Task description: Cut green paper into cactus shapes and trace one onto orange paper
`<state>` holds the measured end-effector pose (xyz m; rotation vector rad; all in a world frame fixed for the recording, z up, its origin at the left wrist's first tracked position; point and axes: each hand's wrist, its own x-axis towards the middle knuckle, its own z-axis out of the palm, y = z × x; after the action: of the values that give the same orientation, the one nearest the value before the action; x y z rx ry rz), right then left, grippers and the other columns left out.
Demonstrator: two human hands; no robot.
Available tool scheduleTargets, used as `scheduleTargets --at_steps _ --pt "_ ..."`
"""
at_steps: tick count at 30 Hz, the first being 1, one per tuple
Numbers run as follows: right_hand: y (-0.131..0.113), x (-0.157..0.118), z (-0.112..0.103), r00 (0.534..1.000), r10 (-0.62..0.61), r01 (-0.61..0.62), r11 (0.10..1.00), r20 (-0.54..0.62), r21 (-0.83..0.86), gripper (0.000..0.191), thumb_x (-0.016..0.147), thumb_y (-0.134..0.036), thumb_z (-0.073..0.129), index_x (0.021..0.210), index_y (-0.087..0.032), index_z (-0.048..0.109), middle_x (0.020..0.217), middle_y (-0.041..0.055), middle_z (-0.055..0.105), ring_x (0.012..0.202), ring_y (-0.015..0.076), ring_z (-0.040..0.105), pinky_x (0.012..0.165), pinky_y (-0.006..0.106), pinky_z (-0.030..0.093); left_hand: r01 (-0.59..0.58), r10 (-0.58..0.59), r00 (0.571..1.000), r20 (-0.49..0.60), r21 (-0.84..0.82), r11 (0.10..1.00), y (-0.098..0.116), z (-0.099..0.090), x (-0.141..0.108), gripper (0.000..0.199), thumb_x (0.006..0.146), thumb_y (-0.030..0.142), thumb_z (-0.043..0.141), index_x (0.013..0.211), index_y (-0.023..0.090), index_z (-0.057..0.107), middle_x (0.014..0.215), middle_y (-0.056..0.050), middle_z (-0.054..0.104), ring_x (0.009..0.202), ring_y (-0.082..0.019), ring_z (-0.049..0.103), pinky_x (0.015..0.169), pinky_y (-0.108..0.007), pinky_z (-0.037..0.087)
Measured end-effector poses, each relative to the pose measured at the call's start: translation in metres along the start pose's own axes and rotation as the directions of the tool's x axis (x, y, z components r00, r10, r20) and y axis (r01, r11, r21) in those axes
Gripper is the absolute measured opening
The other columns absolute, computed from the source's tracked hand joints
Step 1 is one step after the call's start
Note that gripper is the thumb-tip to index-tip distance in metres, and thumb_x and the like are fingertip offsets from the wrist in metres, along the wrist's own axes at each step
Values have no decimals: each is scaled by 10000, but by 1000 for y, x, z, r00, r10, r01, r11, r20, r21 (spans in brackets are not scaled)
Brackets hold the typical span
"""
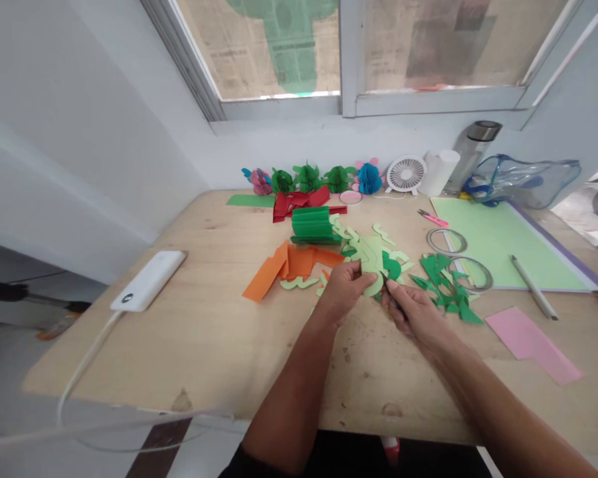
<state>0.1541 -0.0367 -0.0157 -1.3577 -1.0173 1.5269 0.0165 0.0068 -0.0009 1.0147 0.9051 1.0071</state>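
Observation:
My left hand (pixel 346 287) pinches a piece of light green paper (pixel 369 255) above the table. Dark scissors (pixel 395 297) are in my right hand (pixel 414 312), their tips at the right edge of that paper. Its fingers wrap round the handles and partly hide them. Wavy light green paper cut-outs (pixel 299 283) lie around and behind my hands. Folded orange paper (pixel 272 269) is to the left of my left hand. A pleated green paper (pixel 311 224) sits just beyond. Dark green paper scraps (pixel 448 285) are heaped to the right of my right hand.
Along the wall stand paper honeycomb figures (pixel 309 178), a small white fan (pixel 406 174) and a bottle (pixel 473 156). Rolls of tape (pixel 471 273), pink-handled snips (pixel 433 218), a pen (pixel 533 287) and pink paper (pixel 533 344) lie right. A white power bank (pixel 149 280) with a cable is left.

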Motion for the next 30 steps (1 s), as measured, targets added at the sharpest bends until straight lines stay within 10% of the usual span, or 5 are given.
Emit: scheduleTargets --at_steps 30 --pt "0 0 1 1000 -28 28 998 -4 -52 524 760 -676 546 589 -181 521 355 -80 326 332 48 212 354 215 135 12 -12 999 37 -25 1000 -3 -3 2 202 616 312 744 678 127 692 602 6 619 559 -98 506 581 -229 404"
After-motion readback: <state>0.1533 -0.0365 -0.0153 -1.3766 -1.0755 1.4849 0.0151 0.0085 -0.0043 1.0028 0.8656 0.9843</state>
